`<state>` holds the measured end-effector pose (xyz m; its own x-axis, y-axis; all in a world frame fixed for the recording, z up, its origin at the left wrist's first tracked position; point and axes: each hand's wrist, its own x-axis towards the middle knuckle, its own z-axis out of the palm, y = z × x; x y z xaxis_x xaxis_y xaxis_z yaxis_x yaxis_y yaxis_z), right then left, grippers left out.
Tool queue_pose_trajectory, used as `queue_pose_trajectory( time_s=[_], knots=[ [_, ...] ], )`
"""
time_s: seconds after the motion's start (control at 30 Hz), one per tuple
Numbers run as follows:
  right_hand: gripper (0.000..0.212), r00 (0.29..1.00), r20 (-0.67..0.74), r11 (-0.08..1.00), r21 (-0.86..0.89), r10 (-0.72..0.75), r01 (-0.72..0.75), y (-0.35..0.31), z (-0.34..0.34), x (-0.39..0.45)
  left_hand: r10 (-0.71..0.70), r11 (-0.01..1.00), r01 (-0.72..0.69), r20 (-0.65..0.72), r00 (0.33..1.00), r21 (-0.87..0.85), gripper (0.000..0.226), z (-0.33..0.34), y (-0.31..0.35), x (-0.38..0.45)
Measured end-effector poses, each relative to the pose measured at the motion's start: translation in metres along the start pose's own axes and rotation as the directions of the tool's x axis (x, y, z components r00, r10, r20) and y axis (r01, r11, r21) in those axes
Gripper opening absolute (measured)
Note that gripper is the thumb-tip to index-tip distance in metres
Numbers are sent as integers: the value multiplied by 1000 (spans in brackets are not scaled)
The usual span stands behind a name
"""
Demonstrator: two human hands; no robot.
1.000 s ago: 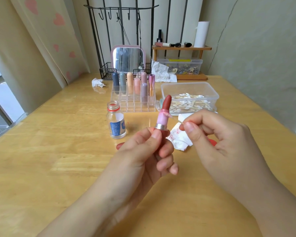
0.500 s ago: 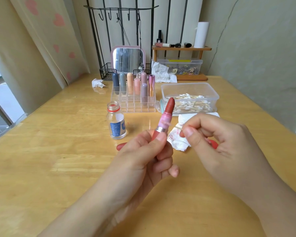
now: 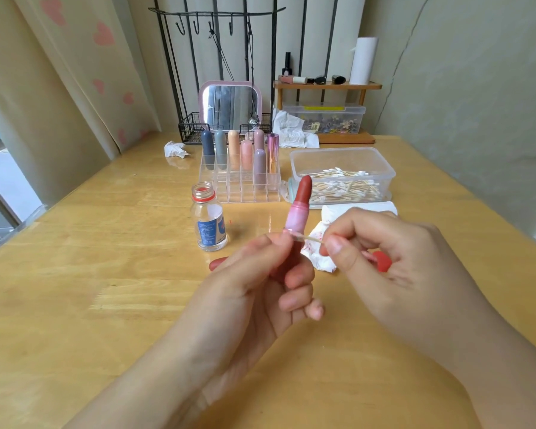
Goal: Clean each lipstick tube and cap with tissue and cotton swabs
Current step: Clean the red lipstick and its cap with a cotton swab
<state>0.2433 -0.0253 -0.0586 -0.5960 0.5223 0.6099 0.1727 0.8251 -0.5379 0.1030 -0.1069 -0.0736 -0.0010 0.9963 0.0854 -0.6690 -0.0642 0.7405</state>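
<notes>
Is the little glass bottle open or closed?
Open. The glass bottle stands upright with no cap on its mouth; only a red ring circles its neck.

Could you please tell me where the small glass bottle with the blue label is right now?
In the head view, the glass bottle stands uncapped on the table, left of centre, just in front of the clear lipstick organiser.

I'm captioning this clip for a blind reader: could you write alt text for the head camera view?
A person's left hand holds an uncapped pink lipstick tube with red bullet upright, while the right hand pinches a thin wooden cotton swab against the tube's base. Behind, on the wooden table, stand an open small glass bottle, a clear organizer of capped lipsticks and a clear plastic box of swabs.
</notes>
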Motion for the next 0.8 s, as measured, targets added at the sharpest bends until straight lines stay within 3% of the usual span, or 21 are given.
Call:
queue_pose_trajectory(
  time_s=[0.13, 0.23, 0.4, 0.5, 0.63, 0.8],
  knots=[
    [19, 998, -57, 999, 42, 29, -27, 0, -3, 2, 27, 1000, -27, 28, 999, 6, 12, 1, 0, -1],
    [20, 1000, 9, 998, 56, 6, -6, -2, -2, 0, 36, 999, -36, 52, 998, 2, 25, 1, -1, -1],
    [19, 999, -38, 998, 63, 18, -15, -2, -4, 1, 19, 1000, -18, 52, 998, -25, 29, 0, -1, -2],
    [21, 1000, 19, 999, 46, -21, 20, -3, -2, 0, 16, 999, -14, 55, 998, -32, 25, 0, -1, -2],
    [19, 997, -68, 998, 53, 21, -18, -2, -4, 2, 11, 997, -3, 110, 994, -72, 17, -2, 0, -2],
    [21, 1000, 4, 997, 74, -14, 13, -4, -2, 1, 14, 999, -8, 146, 989, -43, 14, -3, -2, -2]
  ],
)
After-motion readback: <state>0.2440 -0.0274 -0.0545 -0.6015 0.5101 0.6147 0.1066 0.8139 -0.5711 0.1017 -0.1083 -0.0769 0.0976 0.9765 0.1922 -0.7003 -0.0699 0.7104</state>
